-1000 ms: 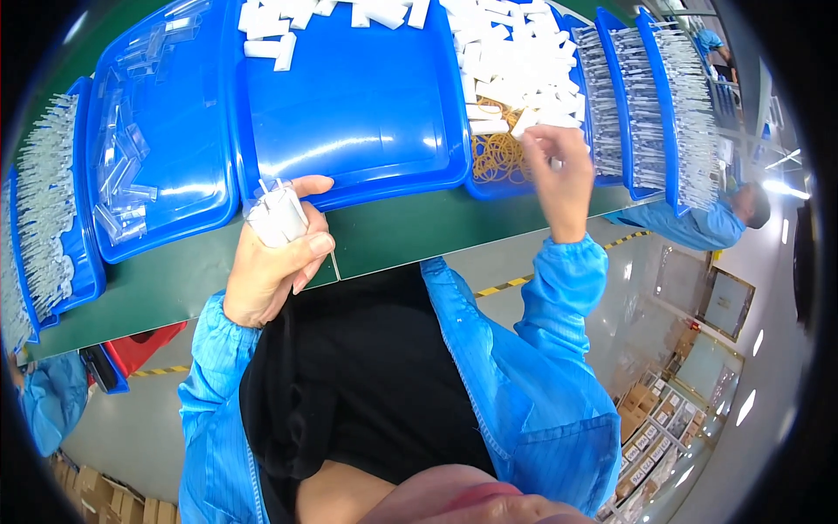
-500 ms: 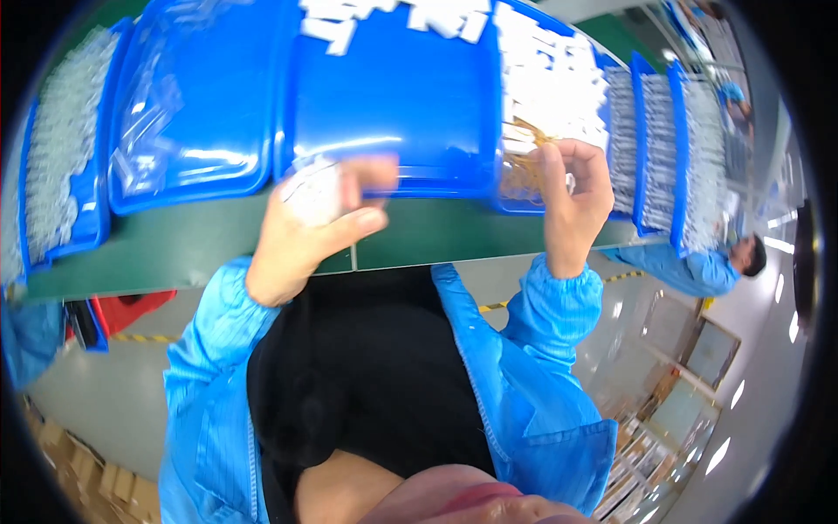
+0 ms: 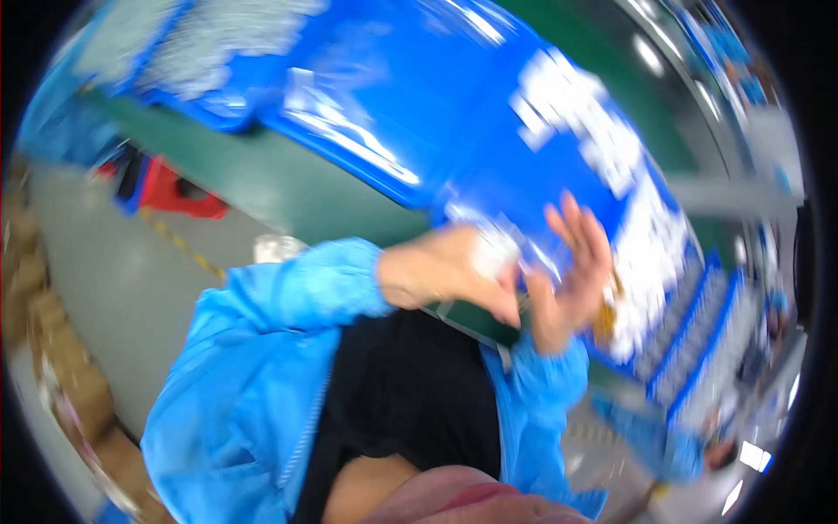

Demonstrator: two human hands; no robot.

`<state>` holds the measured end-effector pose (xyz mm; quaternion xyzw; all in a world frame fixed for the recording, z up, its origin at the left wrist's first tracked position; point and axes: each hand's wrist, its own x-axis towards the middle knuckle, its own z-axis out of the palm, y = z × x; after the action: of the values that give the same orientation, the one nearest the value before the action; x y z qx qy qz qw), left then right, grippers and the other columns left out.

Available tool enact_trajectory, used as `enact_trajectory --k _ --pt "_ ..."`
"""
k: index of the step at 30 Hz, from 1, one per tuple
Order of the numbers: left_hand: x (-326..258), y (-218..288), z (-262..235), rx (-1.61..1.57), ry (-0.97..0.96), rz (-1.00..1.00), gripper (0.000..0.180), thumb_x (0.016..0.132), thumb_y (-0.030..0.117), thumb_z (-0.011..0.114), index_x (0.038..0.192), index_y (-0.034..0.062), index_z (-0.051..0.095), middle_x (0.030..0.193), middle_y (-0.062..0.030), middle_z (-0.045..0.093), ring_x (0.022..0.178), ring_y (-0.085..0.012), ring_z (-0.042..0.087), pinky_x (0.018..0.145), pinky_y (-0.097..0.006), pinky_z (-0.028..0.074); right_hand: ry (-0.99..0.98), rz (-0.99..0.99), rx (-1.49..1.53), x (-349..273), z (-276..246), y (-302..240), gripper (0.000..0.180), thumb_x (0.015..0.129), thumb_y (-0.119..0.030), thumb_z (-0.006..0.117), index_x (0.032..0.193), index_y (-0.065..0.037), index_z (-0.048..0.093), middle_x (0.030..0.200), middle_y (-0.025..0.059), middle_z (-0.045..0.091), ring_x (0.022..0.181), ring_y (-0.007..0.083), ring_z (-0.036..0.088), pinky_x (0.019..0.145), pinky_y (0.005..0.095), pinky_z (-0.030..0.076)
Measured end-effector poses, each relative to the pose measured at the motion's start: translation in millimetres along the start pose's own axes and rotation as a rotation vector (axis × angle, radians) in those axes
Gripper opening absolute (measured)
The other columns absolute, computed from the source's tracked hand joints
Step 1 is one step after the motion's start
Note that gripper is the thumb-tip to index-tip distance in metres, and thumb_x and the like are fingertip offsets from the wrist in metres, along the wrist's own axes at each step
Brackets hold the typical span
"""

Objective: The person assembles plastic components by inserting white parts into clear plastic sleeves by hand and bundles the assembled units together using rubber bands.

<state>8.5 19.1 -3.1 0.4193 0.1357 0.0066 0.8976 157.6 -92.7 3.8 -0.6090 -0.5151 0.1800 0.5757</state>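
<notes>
Your left hand (image 3: 445, 266) is closed around a blurred white bundle (image 3: 494, 251), which sits at the near edge of the middle blue tray (image 3: 515, 179). Your right hand (image 3: 572, 279) is just beside it, thumb and fingers apart; you cannot tell through the blur whether anything is looped on them. Beyond that hand, to the right, lie white pieces (image 3: 650, 262) and yellowish bands (image 3: 604, 323).

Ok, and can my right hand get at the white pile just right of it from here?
Probably yes: the right hand looks open beside the white pile, and nothing visible stands between them, though motion blur hides whether it already holds something small.
</notes>
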Motion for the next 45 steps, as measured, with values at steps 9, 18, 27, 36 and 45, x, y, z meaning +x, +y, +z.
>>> enact_trajectory --k 9,18,27,36,45 --pt "5 -7 -3 0.624 -0.134 0.263 0.021 0.076 0.011 0.076 0.086 0.0048 0.059 0.076 -0.0044 0.061 0.068 -0.012 0.059 0.06 -0.028 0.048 -0.614 -0.168 -0.645 20 -11 -40 0.087 0.062 -0.053 0.084 0.126 -0.001 0.055 0.111 0.0123 0.068 0.104 0.0255 0.063 0.107 0.047 0.03" --pt "-8 28 -38 -0.011 0.469 0.425 0.024 0.082 0.017 0.079 0.093 0.0044 0.062 0.071 -0.0016 0.06 0.057 -0.0054 0.055 0.052 -0.023 0.044 -0.133 -0.093 1.077 0 -59 -15 0.052 0.098 -0.034 0.046 0.138 -0.001 0.041 0.09 0.0079 0.057 0.079 0.02 0.052 0.083 0.0398 0.038" --pt "12 -2 13 0.504 -0.091 0.671 0.042 0.073 0.015 0.079 0.108 0.0036 0.058 0.1 -0.0097 0.065 0.091 -0.0203 0.062 0.079 -0.035 0.05 0.167 0.238 -0.018 24 -25 28 0.056 0.101 -0.033 0.044 0.143 0.003 0.039 0.143 0.0213 0.046 0.131 0.0328 0.047 0.109 0.0439 0.037" --pt "-6 20 10 1.023 0.234 0.354 0.066 0.077 0.009 0.067 0.139 0.0087 0.045 0.11 -0.0202 0.064 0.1 -0.035 0.065 0.079 -0.04 0.053 -0.422 0.024 -0.73 13 -19 -37 0.079 0.07 -0.055 0.079 0.123 -0.001 0.056 0.12 0.0148 0.062 0.112 0.0331 0.058 0.106 0.0485 0.032" --pt "-17 31 4 -0.096 0.119 -0.156 0.018 0.089 0.017 0.066 0.1 0.0057 0.057 0.077 -0.0006 0.056 0.057 -0.0084 0.05 0.045 -0.023 0.035 -0.616 -0.423 0.262 27 -28 -59 0.031 0.099 -0.017 0.051 0.124 -0.007 0.065 0.111 0.0043 0.066 0.102 0.025 0.057 0.085 0.0394 0.039"
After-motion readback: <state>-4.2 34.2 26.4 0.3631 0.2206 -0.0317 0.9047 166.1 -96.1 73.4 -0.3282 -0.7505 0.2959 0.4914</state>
